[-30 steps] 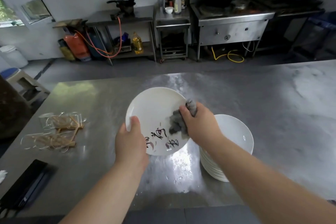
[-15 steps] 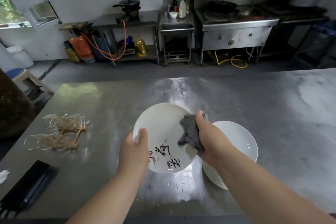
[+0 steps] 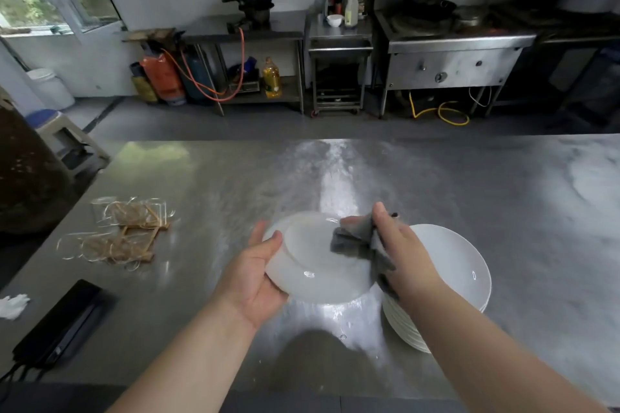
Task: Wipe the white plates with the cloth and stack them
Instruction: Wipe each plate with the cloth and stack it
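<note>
Worktop (image 3: 436, 194): brushed steel, flat, wet glare near the front edge.
Stack (image 3: 449, 265): glossy white round plates, near the front edge, right of centre.
Held plate (image 3: 312, 261): glazed white, round; turned over within the last half second, painted face now down, plain underside with foot ring up. Held above the worktop, just left of the stack. Face judged wiped; back in hand, stacking not yet done.
Left hand (image 3: 255, 278): clamped on the left rim, thumb on top, palm beneath.
Right hand (image 3: 402, 255): closed round the cloth, pressing it to the underside.
Cloth (image 3: 352, 240): grey, soft, crumpled.
</note>
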Demonstrator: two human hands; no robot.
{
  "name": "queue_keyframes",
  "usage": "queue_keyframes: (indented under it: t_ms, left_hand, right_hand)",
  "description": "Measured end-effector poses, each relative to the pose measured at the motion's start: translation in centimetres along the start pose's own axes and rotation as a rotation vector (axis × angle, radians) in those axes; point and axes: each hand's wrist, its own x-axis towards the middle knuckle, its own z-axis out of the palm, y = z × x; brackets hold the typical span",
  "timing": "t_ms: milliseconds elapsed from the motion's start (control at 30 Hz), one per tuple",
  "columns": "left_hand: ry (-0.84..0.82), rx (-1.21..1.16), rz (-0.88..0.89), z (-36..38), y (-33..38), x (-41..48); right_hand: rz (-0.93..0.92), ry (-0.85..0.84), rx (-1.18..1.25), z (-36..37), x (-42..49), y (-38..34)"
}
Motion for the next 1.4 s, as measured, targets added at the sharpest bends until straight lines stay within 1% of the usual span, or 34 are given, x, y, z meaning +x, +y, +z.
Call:
queue_keyframes:
  t_ms: [33,100,167,233,267,333,400,433,500,533,600,667,700,800,900,967,1000,1033,1100,1133,1233,1300,1333,1400]
  left_hand:
    - [-0.058,0.077,0.027,0.2,0.1,-0.3]
    - [-0.143,0.234,0.047,0.5,-0.3,-0.9]
    - [-0.208,0.245,0.093,0.6,-0.8,-1.3]
    - [-0.28,0.207,0.123,1.0,-0.8,-1.8]
    - [-0.305,0.198,0.136,1.1,-0.6,-2.0]
    - [-0.33,0.204,0.165,1.2,0.0,-2.4]
    - [-0.337,0.216,0.2,1.2,0.7,-2.6]
    - [-0.324,0.213,0.216,1.2,1.0,-2.7]
    - [-0.275,0.18,0.234,1.0,1.4,-2.7]
    - [-0.24,0.163,0.235,0.9,1.3,-2.6]
    - [-0.187,0.159,0.214,0.8,0.9,-2.5]
    - [-0.191,0.179,0.167,0.9,-0.1,-2.8]
    - [-0.198,0.187,0.149,1.1,-0.6,-3.1]
    - [-0.234,0.172,0.161,1.2,-0.9,-3.1]
    - [-0.263,0.184,0.212,1.4,0.2,-3.1]
    - [-0.233,0.184,0.222,1.5,0.8,-3.2]
    - [-0.216,0.188,0.219,1.5,0.9,-3.3]
    - [-0.203,0.196,0.208,1.7,0.7,-3.5]
    - [-0.218,0.216,0.171,2.3,-0.3,-4.0]
    - [-0.243,0.229,0.146,2.6,-1.0,-4.4]
    - [-0.337,0.262,0.085,3.2,-2.2,-5.3]
    - [-0.387,0.307,0.083,3.4,-1.8,-5.7]
    - [-0.398,0.336,0.085,3.3,-1.4,-5.9]
    - [-0.393,0.366,0.082,3.0,-0.9,-6.1]
  right_hand:
    - [-0.05,0.035,-0.151,0.5,-0.3,0.1]
    - [-0.145,0.08,-0.349,1.9,-1.1,0.6]
    - [-0.346,0.051,-0.572,3.7,-2.3,1.0]
    - [-0.584,-0.004,-0.954,4.6,-2.9,1.2]
    - [-0.674,-0.011,-1.106,4.6,-2.8,0.9]
    - [-0.758,-0.038,-1.24,4.2,-2.1,-0.3]
    - [-0.737,-0.054,-1.307,3.5,-1.3,-1.4]
    - [-0.683,-0.041,-1.328,3.0,-1.1,-1.5]
    - [-0.571,-0.033,-1.289,2.5,-1.8,-0.6]
    - [-0.572,-0.057,-1.252,2.6,-2.6,0.3]
    - [-0.671,-0.144,-1.206,3.3,-4.6,2.3]
    - [-0.733,-0.227,-1.186,4.1,-5.5,3.2]
    - [-0.737,-0.228,-1.177,4.3,-5.1,2.8]
    - [-0.698,-0.115,-1.175,4.2,-2.3,0.6]
    - [-0.543,-0.003,-1.205,2.5,-0.5,0.2]
    - [-0.453,0.04,-1.092,1.9,-1.7,1.3]
    - [-0.475,0.032,-1.029,2.1,-2.8,2.0]
    - [-0.55,0.002,-1.004,2.5,-3.9,2.4]
    - [-0.75,-0.091,-1.036,3.3,-4.8,2.3]
    - [-0.807,-0.121,-1.041,3.7,-4.5,1.3]
    - [-0.843,-0.141,-1.109,4.0,-2.0,-3.6]
    - [-0.75,-0.12,-1.15,3.4,-0.6,-5.9]
    - [-0.648,-0.082,-1.089,3.0,-0.2,-6.3]
    - [-0.438,0.056,-0.937,2.1,-0.1,-5.9]
